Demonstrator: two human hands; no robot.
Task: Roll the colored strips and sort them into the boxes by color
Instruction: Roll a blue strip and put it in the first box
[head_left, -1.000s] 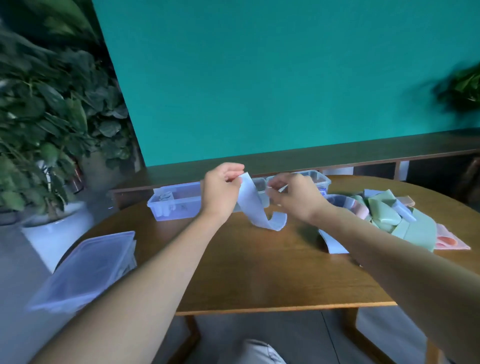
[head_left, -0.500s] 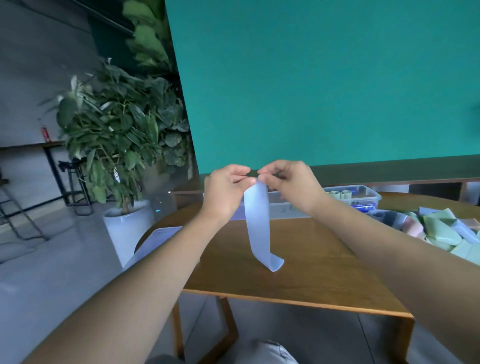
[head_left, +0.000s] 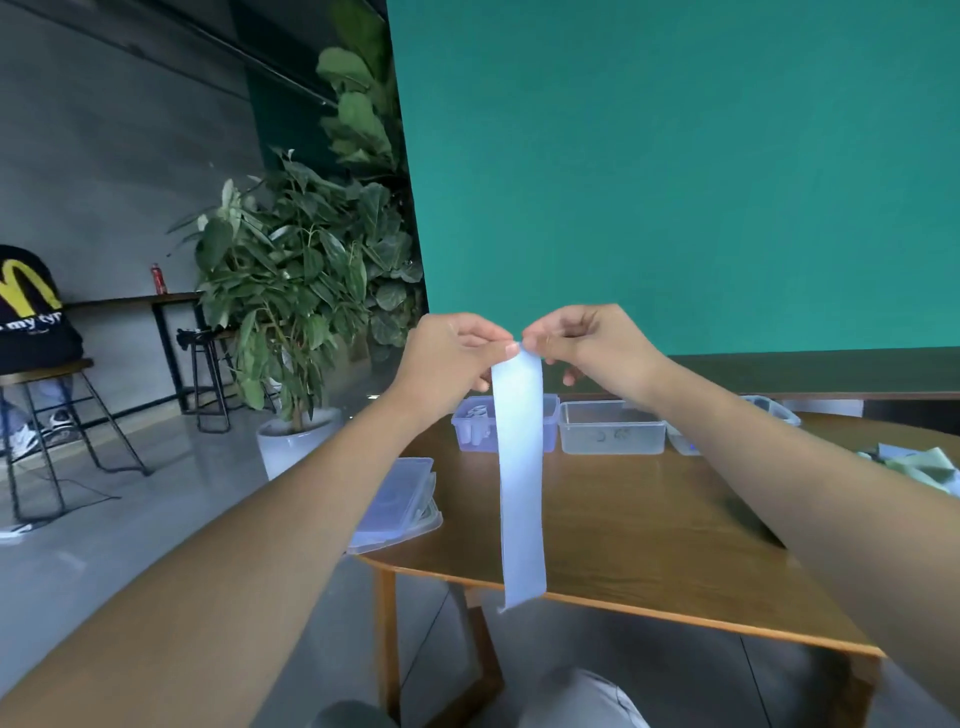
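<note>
We count one pale blue strip (head_left: 519, 483) in the air, two hands on it, and three clear boxes in a row on the table (head_left: 639, 525) behind the strip. The box behind the strip is bluish (head_left: 470, 428) and holds a few small pale rolls; the next box (head_left: 612, 427) away from it shows only a few small marks on its floor; the third box (head_left: 774, 410) is mostly hidden by the right forearm. One stack of clear lids (head_left: 397, 506) lies on the table corner, on the plant side of the strip.

Our left hand (head_left: 449, 358) and right hand (head_left: 592, 345) meet at the top end of the strip, each pinching it between thumb and fingertips with the other fingers curled. The two hands almost touch above the strip. From that pinch the strip hangs straight down, unrolled, in front of the bluish box, crossing the table's near edge, with its free end below that edge and touching nothing.

Far from the strip, at the frame's right edge, a heap of green strips (head_left: 924, 467) rests on the table; how many we cannot tell. Beyond the lids a potted plant (head_left: 291, 291) stands on the floor, and past it a person sits on a stool (head_left: 67, 415) at a dark counter (head_left: 130, 300) carrying a red can (head_left: 157, 278). A teal wall (head_left: 675, 156) rises behind the hands.
</note>
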